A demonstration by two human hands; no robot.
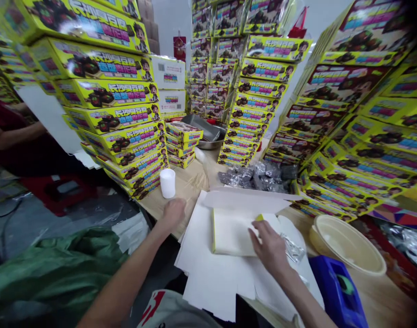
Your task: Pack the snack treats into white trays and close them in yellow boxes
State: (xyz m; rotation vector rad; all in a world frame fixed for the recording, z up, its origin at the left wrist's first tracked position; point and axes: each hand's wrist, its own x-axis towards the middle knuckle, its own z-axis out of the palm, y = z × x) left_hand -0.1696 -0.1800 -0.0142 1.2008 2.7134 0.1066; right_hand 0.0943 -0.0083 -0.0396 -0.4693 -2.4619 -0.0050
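An open cardboard box (pixel 232 232), white inside with yellow edges, lies on a pile of flat white card sheets (pixel 211 287), its lid standing up at the back. My right hand (pixel 272 248) is over the box's right side, thumb and fingers apart, fingertips close to its yellow corner. On the wooden table to the left, my left hand (pixel 175 213) is curled closed, fingers mostly hidden. Just behind it stands a white cup-shaped stack (pixel 168 183). Thin wooden sticks (pixel 198 181) lie scattered beside that hand.
Tall stacks of yellow printed boxes (pixel 126 118) rise left and right (pixel 331 136). Behind the box sit dark plastic-wrapped packets (pixel 263 175). At right are a cream basin (pixel 348 246) and a blue tape dispenser (pixel 338 291). Another person's arm (pixel 17 134) shows at far left.
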